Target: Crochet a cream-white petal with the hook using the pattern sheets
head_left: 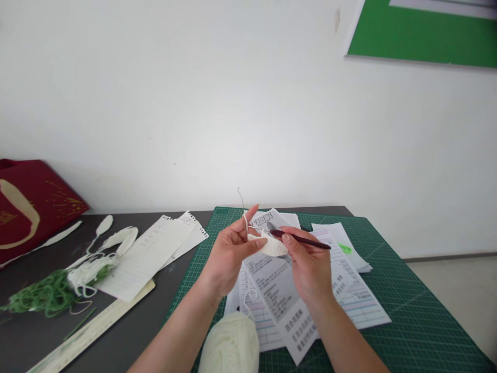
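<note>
Between thumb and fingers, my left hand [235, 246] pinches a small white crochet piece [275, 247]. White yarn runs over its raised index finger, and a thin wire [241, 199] sticks up beside that finger. My right hand [308, 261] is closed on a crochet hook [301, 239] with a dark red handle, its tip end at the top edge of the piece. In front of my left forearm stands a ball of white yarn [231, 344], with a loose strand curling up from it. Printed sheets [279, 295] lie under both hands.
A green cutting mat [411, 311] covers the table's right part. To the left lie handwritten pages [149, 248], a long ruler-like strip [97, 329], green yarn [44, 295], white crocheted pieces [104, 225] and a dark red bag [42, 202]. A white wall rises behind.
</note>
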